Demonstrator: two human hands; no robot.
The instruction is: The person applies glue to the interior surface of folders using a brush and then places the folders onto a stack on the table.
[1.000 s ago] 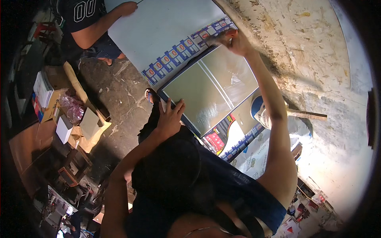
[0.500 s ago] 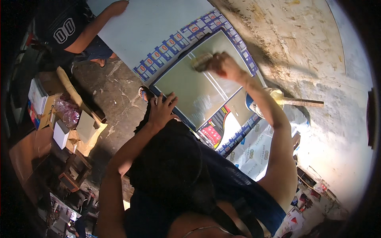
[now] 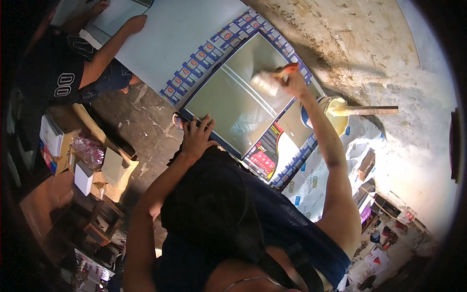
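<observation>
A wide brush (image 3: 265,83) is sitting in the right hand (image 3: 296,83), whose fingers are closing around its reddish handle; the pale bristles are pointing left of that hand, over a grey-green panel (image 3: 206,101). Whether they are touching it, the blur is hiding. The panel, with its dark blue border and pair of white stripes, is lying ahead and to the right of the left hand (image 3: 196,139), which is spreading its fingers and resting on the near left edge. A whitish sheen is showing to the right of that hand.

Nearer the body than the right hand, a printed red-and-black sheet (image 3: 265,158) is lying beside the panel. Just right of the right forearm, a bucket (image 3: 339,127) is standing with a wooden stick (image 3: 374,111) jutting out. Beyond the left hand, a blue patterned strip (image 3: 197,68) is bordering a pale board (image 3: 175,39), where a co-worker's hand (image 3: 136,23) is resting.
</observation>
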